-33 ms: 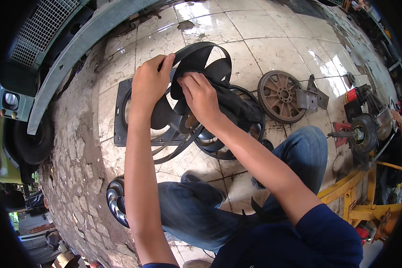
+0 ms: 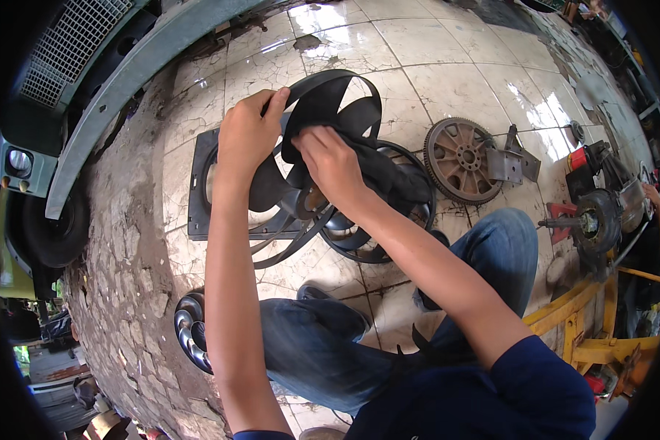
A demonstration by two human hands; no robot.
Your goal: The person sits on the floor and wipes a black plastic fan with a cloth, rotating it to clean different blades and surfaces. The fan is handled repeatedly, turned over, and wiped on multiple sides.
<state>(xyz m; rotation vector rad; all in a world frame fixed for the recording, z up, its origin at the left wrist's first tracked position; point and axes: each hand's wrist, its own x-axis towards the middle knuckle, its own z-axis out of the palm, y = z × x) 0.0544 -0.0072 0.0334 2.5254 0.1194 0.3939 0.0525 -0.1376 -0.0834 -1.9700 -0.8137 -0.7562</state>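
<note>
Fan (image 2: 330, 110): black plastic, ringed blades; you are holding it tilted up off the floor, just above its shroud (image 2: 198, 191); your left hand (image 2: 248, 132) is gripping the fan's outer ring at the upper left, fingers curled over the rim; your right hand (image 2: 328, 163) is closing on a dark rag (image 2: 389, 172) and pressing it against a blade near the fan's hub.

Step in hand, as judged: you are wiping the blades clean. What the wiping calls for next, most likely: turning the ring in your left hand to bring an unwiped blade under the rag, while keeping the fan steady.

Near the fan: a rusty toothed wheel (image 2: 458, 160) is lying to its right; a ribbed pulley (image 2: 191, 330) is sitting below it, by your left knee; a red-and-black machine part (image 2: 590, 220) is standing further right.

Surface: cracked, glossy white tiles (image 2: 455, 81) are running under and beyond the fan; rough, dirty paving (image 2: 117, 242) is bordering them to the fan's left.

Room: an open workshop floor; a vehicle front with grille (image 2: 66, 44) is sitting left of the fan; a yellow frame (image 2: 587, 308) is standing at lower right.
</note>
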